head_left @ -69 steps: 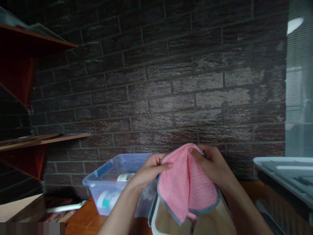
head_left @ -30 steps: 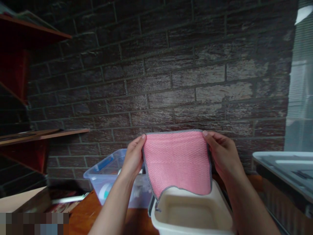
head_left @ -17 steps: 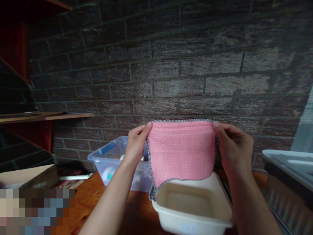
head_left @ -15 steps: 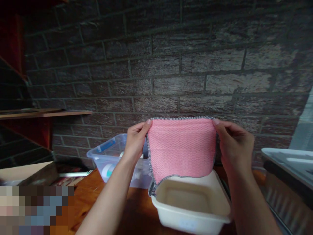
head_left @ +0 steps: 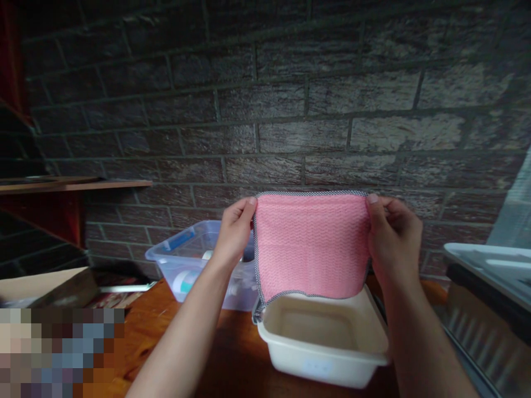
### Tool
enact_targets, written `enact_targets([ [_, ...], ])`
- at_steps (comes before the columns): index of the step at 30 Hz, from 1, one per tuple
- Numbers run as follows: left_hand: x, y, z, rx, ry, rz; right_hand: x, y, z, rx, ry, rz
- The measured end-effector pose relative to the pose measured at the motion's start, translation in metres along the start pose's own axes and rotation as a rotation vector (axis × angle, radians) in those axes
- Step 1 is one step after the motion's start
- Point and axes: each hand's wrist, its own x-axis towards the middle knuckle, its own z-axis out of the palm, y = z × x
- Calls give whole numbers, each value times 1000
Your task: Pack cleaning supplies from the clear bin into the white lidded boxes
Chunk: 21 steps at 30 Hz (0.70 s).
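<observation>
A pink cleaning cloth (head_left: 313, 246) with a black-and-white checked border hangs spread out between my two hands. My left hand (head_left: 237, 229) pinches its upper left corner between thumb and fingers. At the upper right corner, my right hand (head_left: 392, 229) grips it the same way. Below and partly behind the cloth stands a cream plastic basin (head_left: 319, 359) on the wooden table. The lower edge of the cloth hangs over the far part of the basin, and its lower left corner lies at the basin's left rim.
Behind my left forearm is a clear bluish plastic bin (head_left: 166, 257) with bottles inside. A lidded container (head_left: 493, 287) stands at the right. A cardboard box (head_left: 45, 284) and a wall shelf (head_left: 116, 184) are at the left. The brick wall (head_left: 282, 105) rises behind.
The cloth hangs a little straighter and wider, its top edge slightly higher in view. Both hands keep their hold on the corners. The whole view has shifted slightly.
</observation>
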Motion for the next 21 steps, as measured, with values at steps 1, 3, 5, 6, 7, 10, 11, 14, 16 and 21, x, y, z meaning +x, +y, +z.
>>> enact_targets([
  [1,-1,-1,1,26,-16,-5,0,1,-1,-37,0,-11],
  [3,-2,-3,3,68,-27,-5,0,3,-2,-107,3,-29],
  [5,-4,-5,6,88,-11,1,0,5,-3,-152,-9,-24],
  [6,-5,-7,7,91,-2,-3,0,7,-3,-159,-20,-13],
  [7,-6,-8,8,90,4,-15,-1,10,-3,-154,-32,2],
  [10,-8,-10,11,51,-11,-115,0,18,-1,-66,-32,79],
  [11,-8,-10,10,28,-26,-163,1,21,0,-12,-29,124],
  [14,-7,-4,6,-59,-86,-292,4,26,2,164,-44,275],
  [16,-6,3,2,-121,-121,-329,5,26,3,273,-64,361],
  [21,-9,25,-2,-418,-232,-375,7,18,4,488,-105,535],
])
